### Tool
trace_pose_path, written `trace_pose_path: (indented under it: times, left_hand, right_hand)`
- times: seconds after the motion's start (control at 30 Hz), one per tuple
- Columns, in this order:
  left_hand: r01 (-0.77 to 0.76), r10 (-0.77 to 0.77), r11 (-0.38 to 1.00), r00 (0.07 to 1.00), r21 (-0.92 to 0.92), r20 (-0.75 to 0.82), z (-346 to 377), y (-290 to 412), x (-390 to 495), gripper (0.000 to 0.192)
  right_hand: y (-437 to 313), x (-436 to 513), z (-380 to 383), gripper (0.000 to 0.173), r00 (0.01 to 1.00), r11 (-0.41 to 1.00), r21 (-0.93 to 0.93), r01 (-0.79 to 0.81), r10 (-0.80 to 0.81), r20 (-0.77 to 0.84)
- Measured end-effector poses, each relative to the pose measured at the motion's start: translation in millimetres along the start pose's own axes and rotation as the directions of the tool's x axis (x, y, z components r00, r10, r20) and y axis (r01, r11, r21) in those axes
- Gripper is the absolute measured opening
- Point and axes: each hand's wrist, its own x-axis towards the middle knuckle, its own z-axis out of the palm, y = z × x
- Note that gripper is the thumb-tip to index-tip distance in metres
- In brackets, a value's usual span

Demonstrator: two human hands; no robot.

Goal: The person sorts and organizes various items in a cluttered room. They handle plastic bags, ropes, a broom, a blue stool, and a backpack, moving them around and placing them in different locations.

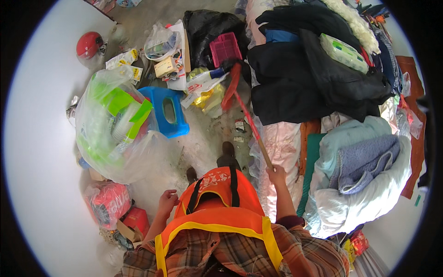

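My right hand [277, 174] grips the wooden end of a long stick [252, 125] wrapped in red over its far part. At its far end is a red head [232, 86], blurred, perhaps a broom's; it reaches over crumpled plastic packaging [207, 94] on the concrete floor. A dark blue bottle-like end [217, 73] pokes out beside that head. My left hand [168, 200] hangs at the left of my orange apron [221, 185], fingers loosely bent, with nothing seen in it. A blue plastic stool [180, 128] lies ahead, partly behind a clear bag of plastic cups [116, 138].
A bed on the right bears black clothes [283, 81], a tissue pack [344, 53] and a folded grey towel [367, 162]. Ahead are a magenta basket [225, 49] and a black plastic bag [204, 34]. A red helmet [88, 45] sits by the white wall [45, 138]. A red bag [110, 204] lies at left.
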Motion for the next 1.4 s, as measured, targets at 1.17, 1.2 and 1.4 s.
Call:
trace_pose_path:
  times: [1.17,1.2,1.4]
  left_hand:
    - [0.1,-0.103,0.995,0.988,-0.028,-0.113,12,37,99,0.017]
    - [0.103,-0.108,0.994,0.986,-0.043,-0.125,19,53,107,0.017]
    - [0.066,-0.094,0.989,0.972,-0.135,-0.217,86,191,165,0.019]
  right_hand:
    - [-321,144,-68,0.03,0.88,0.821,-0.352,0.45,-0.474,0.018]
    - [-348,165,-68,0.029,0.87,0.814,-0.356,0.46,-0.494,-0.005]
    - [-516,313,-102,0.028,0.795,0.713,-0.404,0.573,-0.602,0.065]
